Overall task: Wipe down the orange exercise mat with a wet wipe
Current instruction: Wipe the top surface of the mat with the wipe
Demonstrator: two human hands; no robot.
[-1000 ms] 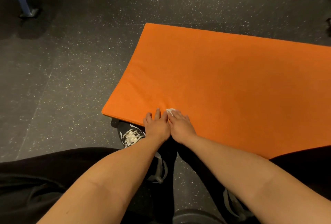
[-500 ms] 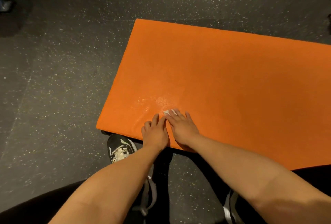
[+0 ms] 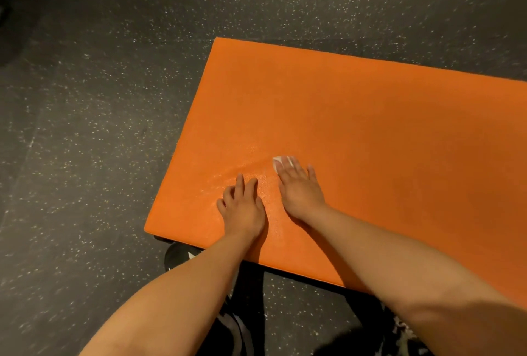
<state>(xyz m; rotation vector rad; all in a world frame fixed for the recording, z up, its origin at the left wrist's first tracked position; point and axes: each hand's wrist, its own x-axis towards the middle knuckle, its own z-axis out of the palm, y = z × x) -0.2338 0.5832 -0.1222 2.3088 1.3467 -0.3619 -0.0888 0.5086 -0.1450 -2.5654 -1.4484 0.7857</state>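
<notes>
The orange exercise mat [image 3: 370,127] lies on the dark floor and runs off the right edge. My right hand [image 3: 299,190] presses flat on its near-left part with straight fingers. A white wet wipe [image 3: 281,162] peeks out from under its fingertips; most of the wipe is hidden. My left hand [image 3: 242,207] rests on the mat just left of it, fingers spread and slightly bent, holding nothing. A wet sheen shows on the mat around and beyond my left fingers.
Dark speckled rubber floor [image 3: 99,127] surrounds the mat on the left and far side. My black-and-white shoe [image 3: 182,256] sticks out below the mat's near edge, between my forearms.
Both hands have slid forward from the near edge onto the mat, the right one furthest with the wipe. The hands have come apart, and a wet trail shows behind the wipe.
</notes>
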